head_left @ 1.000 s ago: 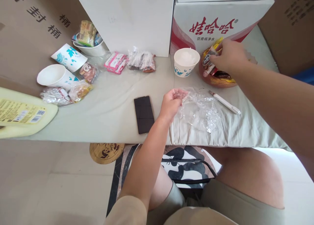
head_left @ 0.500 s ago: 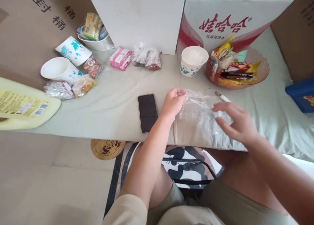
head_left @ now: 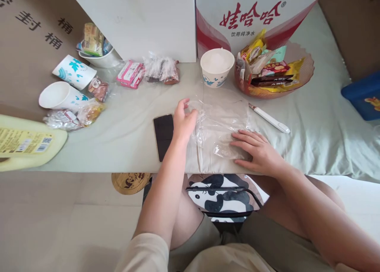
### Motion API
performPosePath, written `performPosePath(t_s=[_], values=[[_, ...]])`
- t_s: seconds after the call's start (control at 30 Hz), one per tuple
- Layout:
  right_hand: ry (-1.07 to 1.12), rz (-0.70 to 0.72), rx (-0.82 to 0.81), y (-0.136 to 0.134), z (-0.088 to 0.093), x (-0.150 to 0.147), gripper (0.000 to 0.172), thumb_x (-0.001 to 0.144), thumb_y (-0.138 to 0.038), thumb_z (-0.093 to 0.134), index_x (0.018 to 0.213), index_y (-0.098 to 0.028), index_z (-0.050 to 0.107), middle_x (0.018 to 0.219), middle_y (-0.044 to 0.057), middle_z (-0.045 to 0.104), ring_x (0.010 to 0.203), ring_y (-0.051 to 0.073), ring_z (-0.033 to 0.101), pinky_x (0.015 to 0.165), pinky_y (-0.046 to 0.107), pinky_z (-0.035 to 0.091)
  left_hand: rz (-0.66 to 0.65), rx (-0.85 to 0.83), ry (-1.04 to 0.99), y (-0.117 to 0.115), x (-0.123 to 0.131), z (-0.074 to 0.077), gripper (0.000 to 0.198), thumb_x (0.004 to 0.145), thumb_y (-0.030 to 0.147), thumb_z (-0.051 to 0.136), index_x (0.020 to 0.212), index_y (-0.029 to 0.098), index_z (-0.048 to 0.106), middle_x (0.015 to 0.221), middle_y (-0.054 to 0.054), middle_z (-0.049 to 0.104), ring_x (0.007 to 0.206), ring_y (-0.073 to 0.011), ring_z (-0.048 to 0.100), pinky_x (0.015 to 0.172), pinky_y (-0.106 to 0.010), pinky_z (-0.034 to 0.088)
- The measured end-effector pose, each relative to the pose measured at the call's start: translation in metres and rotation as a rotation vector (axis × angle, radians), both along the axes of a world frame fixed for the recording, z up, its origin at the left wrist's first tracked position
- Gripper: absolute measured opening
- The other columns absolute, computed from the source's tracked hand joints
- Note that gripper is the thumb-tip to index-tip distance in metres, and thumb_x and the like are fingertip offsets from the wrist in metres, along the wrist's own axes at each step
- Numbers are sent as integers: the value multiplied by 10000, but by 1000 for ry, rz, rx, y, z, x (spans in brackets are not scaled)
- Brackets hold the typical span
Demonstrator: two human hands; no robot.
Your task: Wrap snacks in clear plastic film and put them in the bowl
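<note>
A clear plastic bag (head_left: 219, 117) lies spread on the cloth-covered surface in front of me. At its upper left edge, my left hand (head_left: 184, 119) is closed on the film with thumb and fingers. My right hand (head_left: 258, 151) rests flat on the bag's lower right part, its fingers stretched out and holding nothing. Just beyond the bag's right side lies a slim white tool with a dark tip (head_left: 269, 118). A dark-screened phone (head_left: 162, 135) lies left of my left hand, partly covered by my forearm.
Behind the bag stand a paper cup (head_left: 216, 76) with something white inside and a glass bowl (head_left: 305, 68) of wrapped snacks. Wrapped packets (head_left: 130, 74) and tipped paper cups (head_left: 74, 72) lie to the left. A yellow jug (head_left: 32, 141) and a blue container (head_left: 363, 96) flank the surface.
My right hand has come down flat onto the bag. The bag is spread flatter, with my left hand still at its left edge. The view has shifted slightly to the right.
</note>
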State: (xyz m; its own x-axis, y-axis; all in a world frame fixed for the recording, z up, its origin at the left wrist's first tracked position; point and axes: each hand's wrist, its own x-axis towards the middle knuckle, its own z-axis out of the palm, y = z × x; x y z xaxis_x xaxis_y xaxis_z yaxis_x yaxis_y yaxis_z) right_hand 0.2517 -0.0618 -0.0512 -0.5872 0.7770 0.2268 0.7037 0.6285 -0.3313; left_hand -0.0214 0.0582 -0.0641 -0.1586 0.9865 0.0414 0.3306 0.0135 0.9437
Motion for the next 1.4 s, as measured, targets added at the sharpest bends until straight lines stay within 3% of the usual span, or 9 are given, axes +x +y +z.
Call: performPosePath(t_s=[0.23,0.3,0.43,0.57,0.67,0.87,1.03,1.17,1.4], values=[[322,-150,-2,6,5,5,98,940,-206,575,913,-234,665,1049,86,774,1078,276,735,910,437,574,88,295,191,-28,3,34,127,834,229,631,961,229,626,1167,-77,640,1075,-208,658,862,-337,558],[400,-243,-54,9,7,9,86,925,-195,572,919,-235,648,1068,84,783,1024,257,755,880,409,598,-217,431,243,-45,4,47,126,856,313,637,951,230,623,1084,-74,683,1093,-232,661,949,-391,553],[463,-352,-95,12,5,22,75,863,-204,579,849,-229,649,1346,114,714,1310,323,652,1074,502,545,-789,264,483,-68,7,55,258,767,318,756,994,223,681,1210,-93,738,1298,-311,622,1161,-506,455],[482,-415,-64,14,0,32,49,827,-233,616,802,-209,650,1605,112,505,1540,380,397,1216,583,402,-682,149,404,-66,5,50,66,816,161,614,785,208,649,1063,-74,781,1111,-248,726,1003,-423,557],[545,-505,-7,14,3,31,60,865,-259,621,847,-214,656,1499,133,612,1471,351,507,1186,569,442,-574,108,210,-62,-1,49,73,802,220,664,738,209,630,989,-60,798,1054,-241,751,959,-395,579],[765,-706,28,14,10,21,176,946,-388,610,863,-245,671,878,39,767,971,246,759,943,453,585,-418,15,-169,-55,-13,45,264,736,412,813,733,201,656,848,-53,799,835,-210,764,785,-345,609],[959,-853,-146,15,15,16,324,945,-578,608,885,-260,618,613,-21,592,541,167,619,556,321,515,-295,-76,-376,-50,-12,43,409,677,535,865,796,218,636,729,-9,753,623,-144,702,603,-268,564],[899,-860,-303,15,21,13,378,933,-622,585,832,-258,610,634,2,614,491,155,566,492,308,460,-366,-178,-395,-51,-4,50,353,735,519,796,760,233,590,777,-38,776,825,-224,773,812,-385,620],[715,-806,-296,12,22,16,458,1005,-525,456,711,-236,656,834,63,754,838,224,710,813,385,565,-565,-269,-349,-48,1,50,342,762,467,758,647,213,560,1401,-108,698,1382,-337,600,1094,-531,525]])
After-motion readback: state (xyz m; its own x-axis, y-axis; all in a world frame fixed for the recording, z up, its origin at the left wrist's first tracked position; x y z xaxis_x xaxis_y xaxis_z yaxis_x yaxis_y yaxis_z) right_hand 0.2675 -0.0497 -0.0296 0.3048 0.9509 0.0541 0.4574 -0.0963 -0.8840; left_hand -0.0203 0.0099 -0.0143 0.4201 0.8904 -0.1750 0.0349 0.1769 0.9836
